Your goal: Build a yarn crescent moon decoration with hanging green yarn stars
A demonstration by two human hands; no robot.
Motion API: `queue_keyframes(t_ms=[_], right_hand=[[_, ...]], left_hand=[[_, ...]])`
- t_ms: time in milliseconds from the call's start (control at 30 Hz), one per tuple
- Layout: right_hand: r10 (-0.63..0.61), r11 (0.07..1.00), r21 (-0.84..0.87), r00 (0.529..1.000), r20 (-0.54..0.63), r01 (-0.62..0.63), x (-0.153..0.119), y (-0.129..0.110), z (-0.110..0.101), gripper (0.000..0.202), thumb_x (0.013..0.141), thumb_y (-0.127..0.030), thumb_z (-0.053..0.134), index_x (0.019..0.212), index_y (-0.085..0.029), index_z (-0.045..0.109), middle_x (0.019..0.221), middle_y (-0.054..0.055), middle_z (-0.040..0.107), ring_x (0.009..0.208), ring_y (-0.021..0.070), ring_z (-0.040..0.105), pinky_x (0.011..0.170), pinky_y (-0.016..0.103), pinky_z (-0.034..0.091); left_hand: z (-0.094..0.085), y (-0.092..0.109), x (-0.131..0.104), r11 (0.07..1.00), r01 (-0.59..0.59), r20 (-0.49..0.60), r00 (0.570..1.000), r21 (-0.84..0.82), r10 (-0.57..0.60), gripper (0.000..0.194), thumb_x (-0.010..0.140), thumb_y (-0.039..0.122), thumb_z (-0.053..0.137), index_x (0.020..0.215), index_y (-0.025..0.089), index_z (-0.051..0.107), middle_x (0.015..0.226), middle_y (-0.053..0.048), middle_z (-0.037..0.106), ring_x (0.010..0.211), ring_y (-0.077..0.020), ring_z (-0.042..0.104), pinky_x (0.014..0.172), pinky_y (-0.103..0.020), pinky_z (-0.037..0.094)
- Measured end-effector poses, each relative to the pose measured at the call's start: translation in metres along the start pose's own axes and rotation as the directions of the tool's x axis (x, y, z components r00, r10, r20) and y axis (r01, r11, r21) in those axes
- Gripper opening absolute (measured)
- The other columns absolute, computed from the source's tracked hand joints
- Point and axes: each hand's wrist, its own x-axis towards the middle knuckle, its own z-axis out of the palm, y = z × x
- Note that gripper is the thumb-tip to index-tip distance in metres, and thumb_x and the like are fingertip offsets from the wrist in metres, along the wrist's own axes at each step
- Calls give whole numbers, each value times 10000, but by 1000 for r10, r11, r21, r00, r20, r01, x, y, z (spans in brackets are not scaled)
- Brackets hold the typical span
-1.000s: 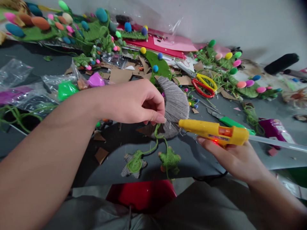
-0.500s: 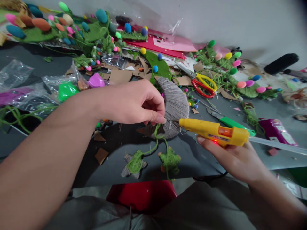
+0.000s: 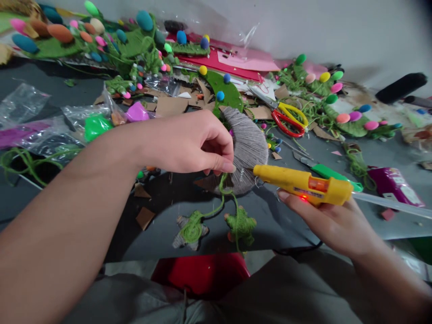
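Observation:
My right hand [image 3: 324, 220] is closed around a yellow hot glue gun [image 3: 297, 182], whose red light is lit. Its nozzle points left at a crescent [image 3: 251, 148] wrapped in grey yarn, close to or touching the surface. Thumb and fingers of my left hand [image 3: 202, 144] pinch the upper end of a green yarn [image 3: 222, 184] over the crescent's lower part. From the yarn, strands run down to a grey star with a green yarn coil [image 3: 191, 229] and to a green yarn-wrapped star [image 3: 241, 225]. Part of the crescent is hidden behind my left hand.
Beyond the crescent lie scissors [image 3: 290, 119] with red and yellow handles, and a green utility knife [image 3: 330, 175]. Cardboard scraps [image 3: 171, 106], plastic bags [image 3: 23, 103] and green pieces with coloured balls [image 3: 128, 45] spread across the dark table. A purple packet [image 3: 394, 184] is at right.
Hardly anything differs. The whole view has shifted slightly to the right; both hands, the glue gun and the yarn keep almost the same places relative to the crescent.

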Motion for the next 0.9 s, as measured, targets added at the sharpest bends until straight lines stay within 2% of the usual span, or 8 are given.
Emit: queue_keyframes(t_ms=[400, 700, 900], right_hand=[[33, 999, -18, 999, 22, -33, 3, -1, 0, 280, 940, -423, 524, 943, -289, 771, 895, 5, 803, 920, 303, 764, 917, 493, 603], [49, 998, -43, 999, -22, -50, 6, 1, 1, 278, 934, -429, 543, 923, -275, 774, 850, 13, 799, 877, 301, 761, 866, 484, 609], [35, 996, -80, 999, 1, -35, 7, 3, 0, 314, 939, -417, 496, 934, -269, 774, 898, 22, 804, 908, 314, 755, 864, 516, 606]], left_hand=[[0, 1, 1, 1000, 20, 8, 1000, -10, -20, 202, 883, 393, 667, 785, 229, 735, 722, 19, 726, 613, -125, 641, 552, -248, 401], [-1, 2, 0, 1000, 16, 18, 1000, -23, -16, 192, 882, 376, 675, 786, 221, 732, 722, 13, 733, 621, -125, 647, 553, -243, 413], [0, 2, 0, 999, 19, 1, 1000, -27, -19, 203, 880, 386, 673, 788, 219, 744, 700, 23, 715, 612, -124, 643, 549, -233, 403]])
